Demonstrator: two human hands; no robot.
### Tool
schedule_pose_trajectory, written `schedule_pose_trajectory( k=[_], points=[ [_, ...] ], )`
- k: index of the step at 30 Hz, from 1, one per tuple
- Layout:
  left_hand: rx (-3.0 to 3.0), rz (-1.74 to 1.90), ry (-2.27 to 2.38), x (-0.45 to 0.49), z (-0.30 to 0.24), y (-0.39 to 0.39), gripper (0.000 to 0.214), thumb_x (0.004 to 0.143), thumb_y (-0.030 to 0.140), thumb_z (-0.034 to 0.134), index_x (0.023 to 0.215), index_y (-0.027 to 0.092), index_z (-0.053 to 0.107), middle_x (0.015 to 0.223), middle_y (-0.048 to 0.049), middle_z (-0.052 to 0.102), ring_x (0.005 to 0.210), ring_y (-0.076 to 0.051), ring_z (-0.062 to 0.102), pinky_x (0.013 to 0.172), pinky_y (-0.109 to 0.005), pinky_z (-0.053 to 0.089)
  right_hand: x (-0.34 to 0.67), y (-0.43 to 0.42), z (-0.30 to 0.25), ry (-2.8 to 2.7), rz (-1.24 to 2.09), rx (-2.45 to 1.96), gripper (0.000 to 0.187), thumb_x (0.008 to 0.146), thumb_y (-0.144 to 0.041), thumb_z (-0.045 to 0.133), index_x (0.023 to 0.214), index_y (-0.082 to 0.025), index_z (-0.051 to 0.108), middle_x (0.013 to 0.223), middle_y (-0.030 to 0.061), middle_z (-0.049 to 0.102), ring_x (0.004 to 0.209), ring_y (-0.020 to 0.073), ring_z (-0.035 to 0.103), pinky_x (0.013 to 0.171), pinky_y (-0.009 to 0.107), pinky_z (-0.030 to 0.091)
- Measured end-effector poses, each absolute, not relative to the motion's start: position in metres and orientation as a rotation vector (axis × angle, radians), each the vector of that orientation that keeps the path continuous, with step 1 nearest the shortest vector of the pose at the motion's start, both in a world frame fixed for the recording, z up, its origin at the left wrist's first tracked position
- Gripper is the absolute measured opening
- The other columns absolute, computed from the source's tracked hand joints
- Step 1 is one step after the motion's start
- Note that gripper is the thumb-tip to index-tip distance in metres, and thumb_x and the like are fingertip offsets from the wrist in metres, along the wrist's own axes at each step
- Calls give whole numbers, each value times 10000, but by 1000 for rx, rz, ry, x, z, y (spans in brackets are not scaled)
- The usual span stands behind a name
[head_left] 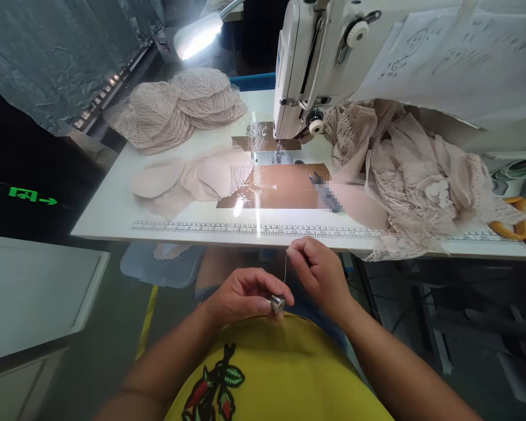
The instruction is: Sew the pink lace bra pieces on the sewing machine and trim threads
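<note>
Between the thumb and fingers of my left hand (249, 295) is a small metal bobbin case (277, 303), held just in front of my body. A thin pale thread (285, 268) runs up from it to my right hand (319, 278), whose thumb and forefinger pinch its end near the table edge. Both hands are below the front edge of the sewing table (109, 216). Beyond them stands the sewing machine (289, 76), with its needle area (279, 153) over the plate. Pale lace and moulded cup pieces (214, 175) lie left of the needle.
Stacked lace cups (179, 105) sit at the back left under a lit lamp (199, 36). A heap of beige lace (421, 175) fills the right side. Thread snips (326, 193), partly blurred, and orange-handled scissors (511, 219) lie on the table. A plastic bin (162, 266) is below.
</note>
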State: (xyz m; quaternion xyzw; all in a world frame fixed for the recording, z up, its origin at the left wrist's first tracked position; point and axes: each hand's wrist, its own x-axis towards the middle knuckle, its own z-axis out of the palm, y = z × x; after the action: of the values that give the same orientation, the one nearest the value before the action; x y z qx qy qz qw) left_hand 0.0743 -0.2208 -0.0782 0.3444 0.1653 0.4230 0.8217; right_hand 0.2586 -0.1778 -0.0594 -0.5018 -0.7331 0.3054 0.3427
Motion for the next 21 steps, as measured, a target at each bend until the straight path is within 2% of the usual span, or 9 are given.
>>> schedule_pose_trajectory(
  k=[4,7,11,15,18,21],
  points=[
    [754,976,460,76,-80,-221,203,769,214,715,959,164,664,957,-90,654,691,-132,652,613,-238,520,259,-182,-63,-2074,813,-1211,135,920,-287,461,901,-225,579,849,39,666,767,181,608,683,293,443],
    [809,1045,523,76,-82,-219,199,761,196,720,953,183,669,922,-55,621,692,-120,638,615,-230,515,266,-188,-70,-1965,802,-1238,183,918,-286,475,1059,-221,572,927,47,689,806,184,641,713,296,478],
    [879,1120,563,76,-86,-218,214,763,143,707,967,199,672,927,-34,593,720,-119,641,644,-228,521,275,-196,-73,-1792,806,-1246,134,905,-272,510,1001,-223,590,797,5,664,656,141,615,622,262,478],
    [860,1137,650,78,-91,-218,193,772,132,696,950,199,665,945,-25,591,767,-125,646,703,-243,534,269,-199,-68,-1881,873,-995,128,849,-274,603,970,-233,599,758,-10,619,617,122,571,550,233,453],
    [847,1134,708,79,-93,-218,168,786,136,684,942,192,656,938,-22,600,782,-123,646,737,-252,538,263,-198,-71,-1910,922,-921,268,795,-315,676,1035,-236,588,858,11,614,622,122,557,560,250,468],
    [835,1132,753,79,-94,-219,149,783,154,691,924,185,653,922,-19,601,760,-126,654,701,-246,543,264,-198,-80,-1710,913,-1049,199,876,-314,565,1056,-234,593,955,42,586,626,119,542,582,280,475]
  ],
)
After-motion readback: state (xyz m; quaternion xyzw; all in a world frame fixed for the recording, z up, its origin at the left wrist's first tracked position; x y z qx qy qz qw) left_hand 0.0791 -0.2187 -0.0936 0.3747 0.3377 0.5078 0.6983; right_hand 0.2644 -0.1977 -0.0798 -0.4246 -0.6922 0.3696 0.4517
